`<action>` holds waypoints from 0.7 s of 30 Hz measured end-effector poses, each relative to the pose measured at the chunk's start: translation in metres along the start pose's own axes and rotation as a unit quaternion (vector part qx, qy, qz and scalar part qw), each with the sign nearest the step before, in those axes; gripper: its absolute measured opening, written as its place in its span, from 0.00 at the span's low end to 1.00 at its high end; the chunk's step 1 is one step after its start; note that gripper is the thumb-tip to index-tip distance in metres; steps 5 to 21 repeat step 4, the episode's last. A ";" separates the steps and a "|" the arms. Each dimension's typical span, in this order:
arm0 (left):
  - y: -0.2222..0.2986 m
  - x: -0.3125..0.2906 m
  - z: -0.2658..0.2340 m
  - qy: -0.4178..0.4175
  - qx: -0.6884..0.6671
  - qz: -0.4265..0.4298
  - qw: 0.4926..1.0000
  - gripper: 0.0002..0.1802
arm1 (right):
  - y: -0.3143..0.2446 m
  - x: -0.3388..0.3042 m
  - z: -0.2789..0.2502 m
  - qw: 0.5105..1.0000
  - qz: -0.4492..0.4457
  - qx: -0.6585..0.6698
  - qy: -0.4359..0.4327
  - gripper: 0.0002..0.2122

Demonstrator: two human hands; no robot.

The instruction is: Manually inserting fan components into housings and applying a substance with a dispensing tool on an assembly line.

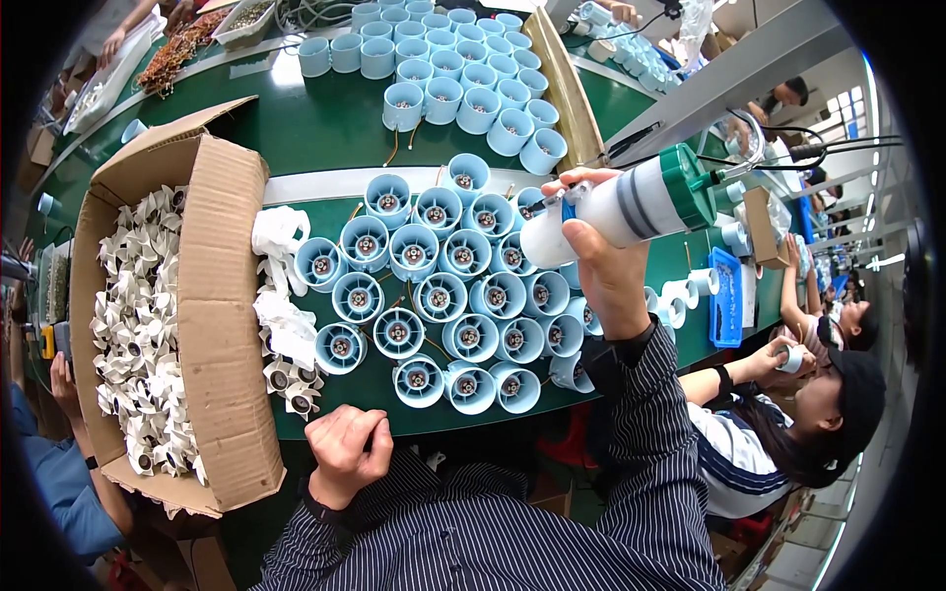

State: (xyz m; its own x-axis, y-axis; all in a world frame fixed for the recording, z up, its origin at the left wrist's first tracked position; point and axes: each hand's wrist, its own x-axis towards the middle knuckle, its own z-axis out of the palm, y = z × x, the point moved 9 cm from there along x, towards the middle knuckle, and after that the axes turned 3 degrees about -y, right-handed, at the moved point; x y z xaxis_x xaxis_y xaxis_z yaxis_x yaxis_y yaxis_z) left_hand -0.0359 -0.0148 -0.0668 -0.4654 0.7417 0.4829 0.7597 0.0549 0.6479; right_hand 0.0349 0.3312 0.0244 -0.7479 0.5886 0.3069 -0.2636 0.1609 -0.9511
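At two o'clock over the green bench [325,128], the right hand [603,261] wraps its fingers [576,185] tightly round a white dispenser bottle [631,207] with a green cap, its nozzle end tipped toward the cluster of pale blue motor housings [439,295]. Keeping that tip steady over one housing's centre seems wise. At seven o'clock the left hand [347,448] rests curled in an empty fist, beside white impellers [286,325].

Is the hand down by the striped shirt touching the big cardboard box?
Apart. In the head view, the left hand, curled into a loose fist, rests at the table's near edge, with a strip of green table showing between it and the cardboard box.
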 end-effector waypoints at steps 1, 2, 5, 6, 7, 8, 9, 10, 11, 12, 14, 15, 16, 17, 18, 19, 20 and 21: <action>0.000 0.001 0.000 0.000 -0.001 0.000 1.000 0.08 | -0.001 -0.001 -0.001 1.000 0.002 0.002 0.003 0.26; 0.000 0.001 0.000 0.000 -0.002 0.000 1.000 0.08 | -0.002 -0.001 -0.002 1.000 0.004 0.003 0.006 0.26; -0.001 0.001 0.000 0.000 -0.004 -0.003 1.000 0.08 | -0.002 -0.001 -0.001 1.000 0.006 0.007 0.006 0.26; -0.001 0.001 0.000 0.000 -0.004 -0.003 1.000 0.08 | -0.002 -0.001 -0.001 1.000 0.006 0.007 0.006 0.26; -0.001 0.001 0.000 0.000 -0.004 -0.003 1.000 0.08 | -0.002 -0.001 -0.001 1.000 0.006 0.007 0.006 0.26; -0.001 0.001 0.000 0.000 -0.004 -0.003 1.000 0.08 | -0.002 -0.001 -0.001 1.000 0.006 0.007 0.006 0.26; -0.001 0.001 0.000 0.000 -0.004 -0.003 1.000 0.08 | -0.002 -0.001 -0.001 1.000 0.006 0.007 0.006 0.26; -0.001 0.001 0.000 0.000 -0.004 -0.003 1.000 0.08 | -0.002 -0.001 -0.001 1.000 0.006 0.007 0.006 0.26; -0.001 0.001 0.000 0.000 -0.004 -0.003 1.000 0.08 | -0.002 -0.001 -0.001 1.000 0.006 0.007 0.006 0.26; -0.001 0.001 0.000 0.000 -0.004 -0.003 1.000 0.08 | -0.002 -0.001 -0.001 1.000 0.006 0.007 0.006 0.26; -0.001 0.001 0.000 0.000 -0.004 -0.003 1.000 0.08 | -0.002 -0.001 -0.001 1.000 0.006 0.007 0.006 0.26; -0.001 0.001 0.000 0.000 -0.004 -0.003 1.000 0.08 | -0.002 -0.001 -0.001 1.000 0.006 0.007 0.006 0.26; -0.001 0.001 0.000 0.000 -0.004 -0.003 1.000 0.08 | -0.002 -0.001 -0.001 1.000 0.006 0.007 0.006 0.26; -0.001 0.001 0.000 0.000 -0.004 -0.003 1.000 0.08 | -0.002 -0.001 -0.001 1.000 0.006 0.007 0.006 0.26; -0.001 0.001 0.000 0.000 -0.004 -0.003 1.000 0.08 | -0.002 -0.001 -0.001 1.000 0.006 0.007 0.006 0.26; -0.001 0.001 0.000 0.000 -0.004 -0.003 1.000 0.08 | -0.002 -0.001 -0.001 1.000 0.006 0.007 0.006 0.26; -0.001 0.001 0.000 0.000 -0.004 -0.003 1.000 0.08 | -0.002 -0.001 -0.001 1.000 0.006 0.007 0.006 0.26; -0.001 0.001 0.000 0.000 -0.004 -0.003 1.000 0.08 | -0.002 -0.001 -0.001 1.000 0.006 0.007 0.006 0.26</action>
